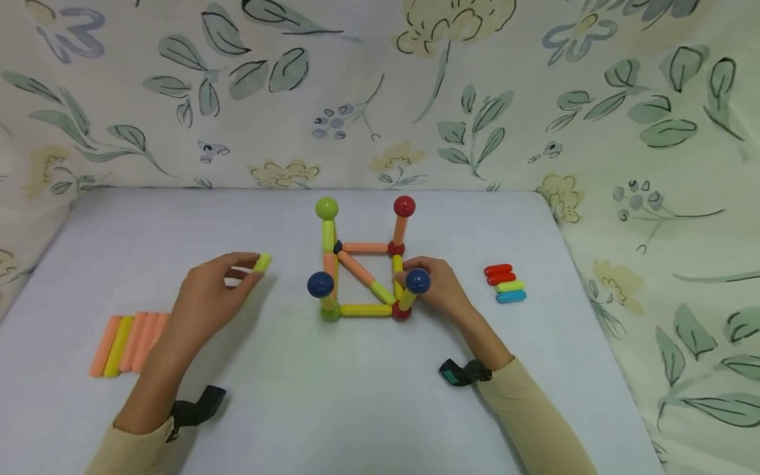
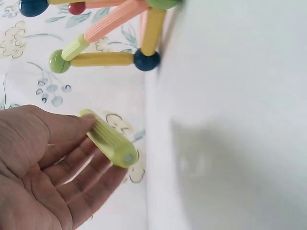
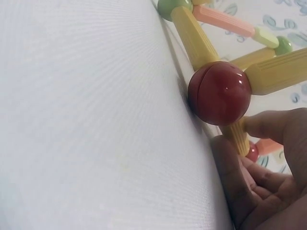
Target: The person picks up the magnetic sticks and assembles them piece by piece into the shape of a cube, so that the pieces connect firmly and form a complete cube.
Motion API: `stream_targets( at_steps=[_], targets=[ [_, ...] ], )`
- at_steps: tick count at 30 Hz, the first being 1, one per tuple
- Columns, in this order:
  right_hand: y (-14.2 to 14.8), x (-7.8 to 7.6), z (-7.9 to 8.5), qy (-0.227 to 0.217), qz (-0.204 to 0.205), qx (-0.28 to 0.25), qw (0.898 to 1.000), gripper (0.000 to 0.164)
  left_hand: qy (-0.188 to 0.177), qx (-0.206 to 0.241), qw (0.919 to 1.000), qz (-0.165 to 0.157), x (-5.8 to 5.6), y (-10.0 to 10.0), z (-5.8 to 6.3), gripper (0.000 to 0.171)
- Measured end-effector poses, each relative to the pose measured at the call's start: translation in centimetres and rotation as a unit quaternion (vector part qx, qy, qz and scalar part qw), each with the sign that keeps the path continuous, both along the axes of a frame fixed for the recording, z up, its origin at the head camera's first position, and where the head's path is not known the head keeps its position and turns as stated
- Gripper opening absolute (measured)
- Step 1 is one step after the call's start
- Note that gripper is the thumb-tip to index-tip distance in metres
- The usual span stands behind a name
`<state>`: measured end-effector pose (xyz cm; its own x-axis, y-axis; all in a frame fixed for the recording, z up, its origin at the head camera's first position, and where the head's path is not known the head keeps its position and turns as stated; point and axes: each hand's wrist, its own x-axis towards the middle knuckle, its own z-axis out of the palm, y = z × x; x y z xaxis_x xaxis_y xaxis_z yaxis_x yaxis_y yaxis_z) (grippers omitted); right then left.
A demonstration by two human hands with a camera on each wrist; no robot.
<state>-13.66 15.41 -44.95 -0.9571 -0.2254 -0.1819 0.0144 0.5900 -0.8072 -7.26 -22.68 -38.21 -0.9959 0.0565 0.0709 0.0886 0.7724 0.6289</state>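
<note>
My left hand (image 1: 208, 290) pinches a short light green magnetic stick (image 1: 262, 262) between thumb and fingers, above the table left of a stick-and-ball frame. In the left wrist view, a grey magnet end shows on this stick (image 2: 109, 139). My right hand (image 1: 442, 290) grips the yellow stick (image 3: 236, 136) at the frame's right side, between thumb and fingers, behind a red ball (image 3: 220, 93). The frame has a square base with a diagonal stick (image 1: 356, 268). Its uprights carry a light green ball (image 1: 326, 208), a red ball (image 1: 404, 206) and two blue balls (image 1: 320, 284).
At the left, several orange sticks (image 1: 105, 346) and a yellow stick (image 1: 119, 346) lie side by side, partly hidden by my left forearm. Short red, light green and blue sticks (image 1: 511, 296) lie right of the frame. Floral cloth (image 1: 368, 99) hangs behind the white table (image 1: 309, 409).
</note>
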Motion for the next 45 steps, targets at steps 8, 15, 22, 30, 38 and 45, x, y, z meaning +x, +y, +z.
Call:
stream_targets(
  at_steps=[8,15,22,30,38,45],
  targets=[
    [0.8,0.3,-0.5,0.003,-0.009,0.002,1.0,0.042,-0.024,0.11,0.9925,-0.048,-7.9,3.5,-0.1,0.038],
    [0.5,-0.3,-0.6,0.006,0.007,-0.02,1.0,0.041,-0.115,0.165,0.9765,-0.078,-13.7,4.1,0.5,0.041],
    [0.5,-0.2,-0.7,0.003,0.009,-0.029,1.0,0.041,-0.177,0.18,0.9532,-0.167,-18.2,5.8,-0.1,0.045],
    [0.4,-0.3,-0.7,0.003,0.003,-0.035,0.999,0.041,-0.204,0.166,0.9314,-0.251,-19.7,8.0,-1.7,0.043],
    [0.5,-0.4,-0.7,0.001,0.004,-0.036,0.999,0.04,-0.276,0.169,0.903,-0.283,-20.8,8.2,-2.8,0.047],
    [0.5,-0.4,-0.6,-0.002,0.003,-0.039,0.999,0.04,-0.343,0.202,0.8732,-0.281,-21.5,8.3,-3.3,0.047]
  ],
)
